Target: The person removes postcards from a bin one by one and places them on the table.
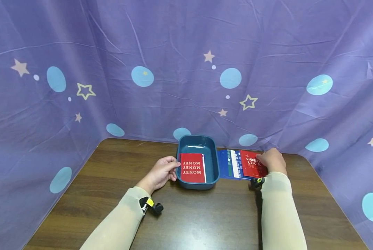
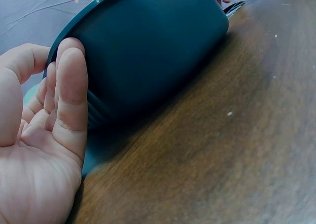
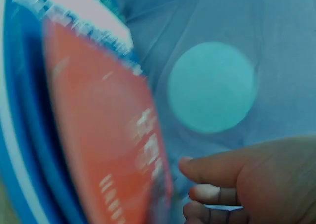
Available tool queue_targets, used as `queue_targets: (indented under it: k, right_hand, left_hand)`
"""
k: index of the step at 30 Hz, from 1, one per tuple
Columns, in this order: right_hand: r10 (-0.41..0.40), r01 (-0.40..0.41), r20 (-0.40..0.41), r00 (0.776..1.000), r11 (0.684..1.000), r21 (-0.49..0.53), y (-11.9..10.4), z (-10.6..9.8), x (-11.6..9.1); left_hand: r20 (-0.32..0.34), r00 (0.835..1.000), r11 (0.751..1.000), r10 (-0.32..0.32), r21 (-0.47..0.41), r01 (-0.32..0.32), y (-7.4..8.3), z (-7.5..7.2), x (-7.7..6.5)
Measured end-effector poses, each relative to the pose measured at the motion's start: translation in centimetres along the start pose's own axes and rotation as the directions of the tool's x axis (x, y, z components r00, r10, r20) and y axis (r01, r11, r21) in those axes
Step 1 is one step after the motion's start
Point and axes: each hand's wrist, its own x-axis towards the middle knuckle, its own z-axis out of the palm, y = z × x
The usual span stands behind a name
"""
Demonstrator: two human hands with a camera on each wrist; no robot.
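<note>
My left hand pinches the left rim of a dark teal plastic bin, thumb at the rim and fingers along the outer wall. Inside the bin lies a red envelope printed MONEY several times, with a white edge showing beneath it. To the bin's right is an overlapping row of blue, green and white envelopes, topped by a red GOOD LUCK envelope. At that envelope's right end is my right hand; in the blurred right wrist view its thumb and fingers appear apart from it.
A brown wooden table carries everything. Behind it and along both sides hangs a purple curtain with stars and blue dots, close to the bin and the envelopes. Both wrists wear small black cameras.
</note>
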Motion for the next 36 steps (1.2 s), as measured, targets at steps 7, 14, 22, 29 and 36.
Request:
queue_targets:
  k: [7,14,22,29,36]
  right_hand:
    - [-0.209,0.209,-0.013,0.978,0.972,0.112,-2.9,-1.4,-0.6]
    - [-0.337,0.329,-0.009,0.942,0.915,0.234,-6.8,-2.9,-2.9]
    - [-0.48,0.464,-0.005,0.877,0.846,0.261,-11.7,-2.0,-5.5]
    - [-0.53,0.497,0.042,0.847,0.817,0.293,-14.5,0.1,-6.8]
    - [-0.566,0.528,0.11,0.817,0.811,0.252,-16.7,2.7,-7.6]
  left_hand:
    - [0.011,1.0,1.0,0.005,0.001,-0.005,-0.1,0.0,0.1]
    - [0.004,1.0,1.0,0.0,0.0,0.0,-0.3,0.0,0.1]
    - [0.001,1.0,1.0,0.013,-0.001,-0.013,-0.4,-0.2,0.1]
    - [0.01,1.0,1.0,0.016,0.004,-0.016,-0.1,0.0,-0.1]
    - [0.011,1.0,1.0,0.007,0.008,-0.007,0.2,0.0,-0.2]
